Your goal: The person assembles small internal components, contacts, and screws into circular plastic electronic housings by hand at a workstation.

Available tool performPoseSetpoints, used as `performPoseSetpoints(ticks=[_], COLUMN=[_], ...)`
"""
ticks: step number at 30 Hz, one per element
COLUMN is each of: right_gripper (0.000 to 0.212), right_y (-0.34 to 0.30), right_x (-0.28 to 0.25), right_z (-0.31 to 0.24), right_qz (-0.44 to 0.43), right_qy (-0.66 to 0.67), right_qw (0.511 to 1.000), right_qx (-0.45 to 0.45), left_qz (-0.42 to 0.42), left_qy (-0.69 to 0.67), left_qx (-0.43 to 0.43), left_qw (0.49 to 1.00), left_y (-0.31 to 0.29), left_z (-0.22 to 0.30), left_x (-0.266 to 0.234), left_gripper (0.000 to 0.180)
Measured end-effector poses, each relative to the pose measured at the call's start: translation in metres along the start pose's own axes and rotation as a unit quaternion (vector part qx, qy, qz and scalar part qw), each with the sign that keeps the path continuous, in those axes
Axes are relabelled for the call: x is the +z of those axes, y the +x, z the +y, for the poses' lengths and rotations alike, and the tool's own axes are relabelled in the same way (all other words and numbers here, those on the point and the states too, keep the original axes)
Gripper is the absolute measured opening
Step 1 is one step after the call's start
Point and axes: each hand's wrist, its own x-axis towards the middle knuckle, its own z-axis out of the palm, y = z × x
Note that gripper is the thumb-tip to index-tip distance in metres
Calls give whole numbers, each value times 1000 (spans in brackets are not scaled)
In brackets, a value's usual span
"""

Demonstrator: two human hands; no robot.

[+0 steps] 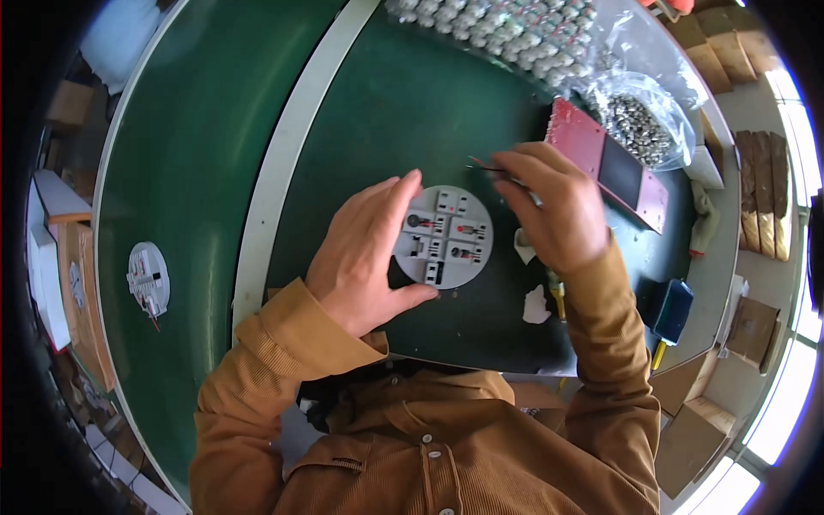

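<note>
A round light-grey plate [470,273] lies on the green table, fitted with raised blocks, slots and small black and red parts. My left hand [356,257] curves round its left side, fingers at the upper edge and thumb at the lower edge. To the right of the plate and apart from it, my right hand [556,202] is closed in a pinch. Thin red and dark wires [486,165] stick out leftward from its fingertips. The rest of what it holds is hidden by the fingers, which are slightly blurred.
Beyond my right hand lie a red case [577,137] with a dark panel and a clear bag of small metal parts [637,129]. Bagged whitish round parts [506,30] line the far edge. A second round plate [149,279] sits left of the pale divider strip [287,146]. White scraps [536,305] lie nearby.
</note>
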Motion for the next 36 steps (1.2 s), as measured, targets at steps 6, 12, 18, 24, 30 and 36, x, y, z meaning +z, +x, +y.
performPoseSetpoints(ticks=[6, 12, 18, 24, 30, 36], right_gripper=[41, 50, 70, 91, 103, 104], right_y=[-18, -5, -25, -52, -36, -35], right_x=[7, 32, 20, 25, 45, 47], right_z=[-73, -92, -79, -52, -36, -20], right_qz=[-38, -155, -106, -59, -53, -31], right_qy=[-15, -123, -42, -57, 9, 5], right_qw=[999, 980, 993, 997, 998, 998], right_qx=[3, -35, -9, 7, -23, -48], left_qz=[39, 75, 82, 59, 40, 13], left_qy=[-4, -6, -13, -18, 52, 90], left_qx=[3, -1, -13, 54, 54, 63], left_qw=[999, 997, 996, 997, 996, 994], left_y=[7, 3, 1, 6, 16, 32], left_z=[1, -4, -1, 0, 2, 20], left_x=[11, 20, 16, -2, -9, -13], left_gripper=[130, 133, 109, 73, 39, 31])
